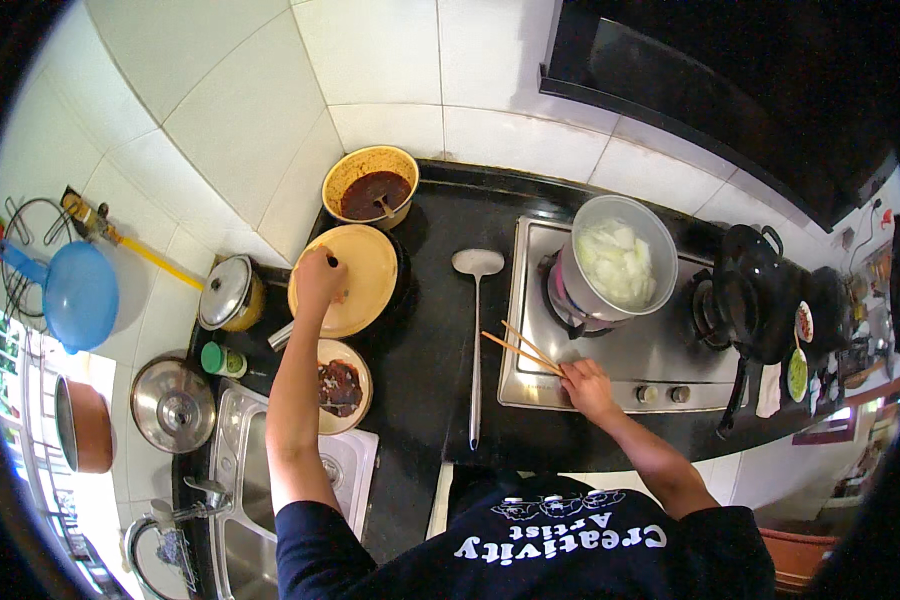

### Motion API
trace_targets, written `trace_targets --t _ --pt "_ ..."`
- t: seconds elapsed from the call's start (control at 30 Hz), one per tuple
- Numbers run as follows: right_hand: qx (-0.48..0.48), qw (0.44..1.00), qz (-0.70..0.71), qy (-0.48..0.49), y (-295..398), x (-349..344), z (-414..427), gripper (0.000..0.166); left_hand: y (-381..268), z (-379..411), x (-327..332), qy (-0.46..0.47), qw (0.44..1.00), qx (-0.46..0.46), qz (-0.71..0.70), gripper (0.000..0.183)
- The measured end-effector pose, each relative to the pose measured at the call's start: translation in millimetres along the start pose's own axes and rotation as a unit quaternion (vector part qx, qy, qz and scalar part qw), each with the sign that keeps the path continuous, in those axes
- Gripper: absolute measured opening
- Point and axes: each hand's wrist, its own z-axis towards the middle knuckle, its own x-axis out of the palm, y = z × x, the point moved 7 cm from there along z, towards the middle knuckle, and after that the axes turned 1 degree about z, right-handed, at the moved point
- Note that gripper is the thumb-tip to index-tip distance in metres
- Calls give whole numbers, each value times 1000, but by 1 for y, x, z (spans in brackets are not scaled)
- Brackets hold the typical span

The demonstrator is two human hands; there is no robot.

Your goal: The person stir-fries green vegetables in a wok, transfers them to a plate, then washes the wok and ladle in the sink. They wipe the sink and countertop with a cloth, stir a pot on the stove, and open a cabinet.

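My left hand point(319, 281) is over a round cream-coloured disc point(371, 274), which could be a lid or a board. Its fingers curl around a small dark part point(333, 262), mostly hidden. From under my forearm a metal handle point(279, 339) sticks out. Just below, a bowl point(364, 416) of dark reddish food is partly covered by my arm. Wooden chopsticks point(529, 352) are gripped in my right hand point(589, 388) at the stove's front left corner. On the left burner stands a deep pot point(667, 281) filled with pale, chopped pieces point(616, 262).
A long-handled ladle point(475, 360) lies left of the gas stove point(682, 367). Behind sits a pot of dark sauce point(375, 191) with a spoon. A black wok point(754, 292) occupies the right burner. At left are a lidded pot point(225, 292), a green-capped jar point(223, 360) and a sink point(251, 450).
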Motion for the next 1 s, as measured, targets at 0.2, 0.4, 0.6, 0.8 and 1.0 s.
trace_targets --t 0.2,0.4,0.6,0.8,1.0 --pt "41 996 75 25 -9 -3 -4 40 -47 62 -21 -54 997 36 -29 21" --pt "41 996 77 34 -12 -8 -8 46 -70 146 41 26 998 7 -56 18" --pt "89 993 65 -37 -15 -43 -24 47 -76 162 73 15 998 10 -54 22" --pt "115 986 110 -51 -7 -71 -63 37 -57 153 70 -43 997 34 -45 40" --pt "37 985 165 -26 24 -69 -115 26 -145 -3 24 -110 971 147 -153 40"
